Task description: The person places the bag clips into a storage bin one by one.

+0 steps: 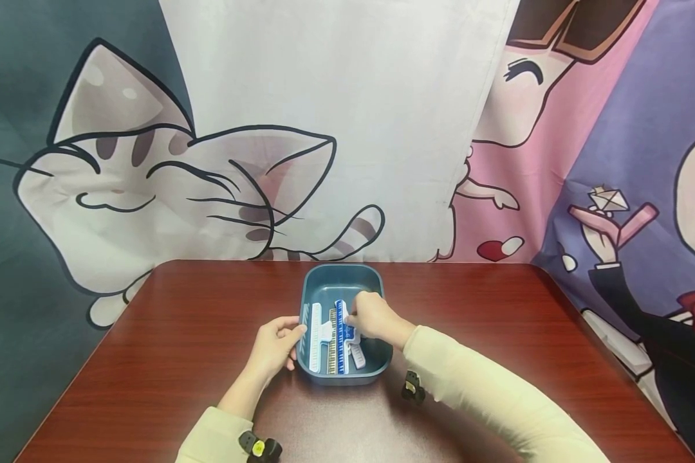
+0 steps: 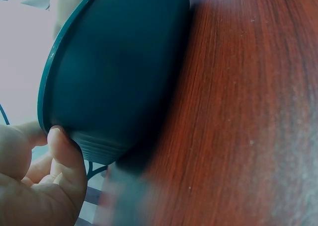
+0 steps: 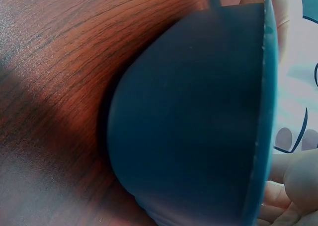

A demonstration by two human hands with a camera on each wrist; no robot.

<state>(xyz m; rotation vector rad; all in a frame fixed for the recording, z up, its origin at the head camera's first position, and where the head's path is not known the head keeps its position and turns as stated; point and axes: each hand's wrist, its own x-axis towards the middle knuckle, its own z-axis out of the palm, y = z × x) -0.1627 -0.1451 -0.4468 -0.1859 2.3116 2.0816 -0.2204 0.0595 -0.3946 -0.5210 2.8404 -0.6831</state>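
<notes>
A dark teal plastic bin (image 1: 343,273) stands on the table. My left hand (image 1: 275,344) grips its left rim, thumb against the edge, as the left wrist view also shows for the bin (image 2: 114,62). Inside lie long ruler-like plastic clips: a white clip (image 1: 315,341) by the left wall, a gold-and-dark clip (image 1: 332,354) beside it, and a blue clip (image 1: 340,347). My right hand (image 1: 376,315) reaches over the right rim and pinches the blue clip near its handle; the fingertips are partly hidden. Below that hand a pale clip (image 1: 357,355) lies slanted, partly covered.
The reddish-brown wooden table (image 1: 208,308) extends around the bin. Behind its far edge hangs a cloth backdrop (image 1: 353,96) with cartoon figures. Black wrist devices sit at both sleeves. The bin wall (image 3: 194,102) hides the clips from the right wrist camera.
</notes>
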